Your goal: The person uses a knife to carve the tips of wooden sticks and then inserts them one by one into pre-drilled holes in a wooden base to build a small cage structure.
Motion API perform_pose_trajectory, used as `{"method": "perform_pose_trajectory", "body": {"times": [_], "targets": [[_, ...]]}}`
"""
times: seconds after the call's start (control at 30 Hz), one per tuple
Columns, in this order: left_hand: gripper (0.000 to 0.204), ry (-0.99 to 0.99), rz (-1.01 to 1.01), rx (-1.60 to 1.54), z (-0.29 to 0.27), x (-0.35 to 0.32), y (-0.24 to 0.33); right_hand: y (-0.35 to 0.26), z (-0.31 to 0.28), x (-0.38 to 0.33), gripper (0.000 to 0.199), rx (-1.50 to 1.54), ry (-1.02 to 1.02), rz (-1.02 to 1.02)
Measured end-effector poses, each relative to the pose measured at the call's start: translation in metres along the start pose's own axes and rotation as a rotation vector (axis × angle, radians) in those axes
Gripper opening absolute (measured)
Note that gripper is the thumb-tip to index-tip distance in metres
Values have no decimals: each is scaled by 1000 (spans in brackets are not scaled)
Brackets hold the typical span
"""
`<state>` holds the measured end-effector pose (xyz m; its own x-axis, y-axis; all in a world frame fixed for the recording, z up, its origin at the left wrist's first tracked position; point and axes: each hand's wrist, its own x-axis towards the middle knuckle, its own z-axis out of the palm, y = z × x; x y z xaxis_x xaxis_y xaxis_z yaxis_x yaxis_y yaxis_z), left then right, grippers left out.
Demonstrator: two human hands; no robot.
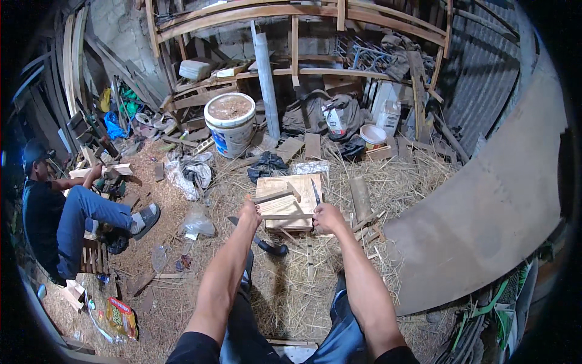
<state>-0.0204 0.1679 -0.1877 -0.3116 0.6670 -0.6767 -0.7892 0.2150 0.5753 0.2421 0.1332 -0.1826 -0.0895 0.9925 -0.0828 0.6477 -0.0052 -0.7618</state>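
Note:
A thin flat strip (287,216), grey-brown, spans crosswise between my two hands over the near part of a low wooden block (276,184). My left hand (248,212) is closed at the strip's left end, beside the handle of a hammer (276,196) lying on the block. My right hand (328,218) grips the strip's right end. Just beyond its fingers a slim pointed tool (316,191), like a knife, points away; whether that hand also touches it is hidden. Below my left hand lies a dark curved tool (270,247) with a black handle.
Straw and wood shavings cover the ground. At the left a seated person (79,212) handles pale wood pieces (115,170). A lidded white bucket (230,115) stands beyond the block, near a grey pipe (267,85). A large curved sheet (479,212) fills the right side.

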Motion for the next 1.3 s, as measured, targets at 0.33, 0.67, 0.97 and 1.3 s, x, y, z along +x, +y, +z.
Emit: {"method": "perform_pose_trajectory", "body": {"times": [0.33,0.67,0.97,1.3], "targets": [[19,-139,95,914,-24,112,-51,7,-10,7,8,237,75,226],[31,-553,1579,1468,39,-12,-37,45,-3,54,18,-29,-149,139],[21,-767,954,1748,18,15,-49,53,17,71,48,116,-63,129],[21,-717,811,1517,-1,2,-31,56,54,61,74,-32,134,496]]}}
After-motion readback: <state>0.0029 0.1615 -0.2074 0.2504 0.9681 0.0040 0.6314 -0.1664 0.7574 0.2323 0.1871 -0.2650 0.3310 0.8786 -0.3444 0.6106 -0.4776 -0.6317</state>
